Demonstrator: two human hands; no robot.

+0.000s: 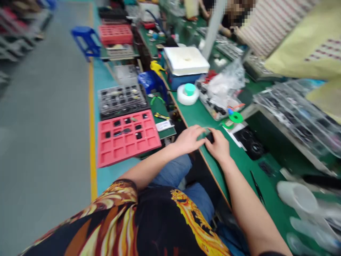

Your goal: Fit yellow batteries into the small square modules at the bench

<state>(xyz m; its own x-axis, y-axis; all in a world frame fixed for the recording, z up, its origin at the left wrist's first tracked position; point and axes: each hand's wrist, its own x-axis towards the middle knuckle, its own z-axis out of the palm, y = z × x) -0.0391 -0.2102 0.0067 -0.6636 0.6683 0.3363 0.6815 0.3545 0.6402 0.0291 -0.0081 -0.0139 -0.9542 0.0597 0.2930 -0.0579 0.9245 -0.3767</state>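
Observation:
Over the green bench top, near its front edge, my two hands meet fingertip to fingertip. My right hand (219,145) is closed on a small black part (210,137), whose exact kind is blurred. My left hand (188,139) has its fingers bent and pinched against the same spot, where a small translucent greenish patch shows; what it grips is too small to make out. To the left lies a pink compartment tray (106,146) with several small black parts in its pockets. A black tweezers-like tool (257,188) rests beside my right forearm.
Along the bench stand a white tape roll (183,96), a green spool (236,117), a bin of bagged parts (213,103) and a white-lidded blue box (186,61). White cups (297,197) sit at right. A co-worker's arm (205,9) shows at the far end.

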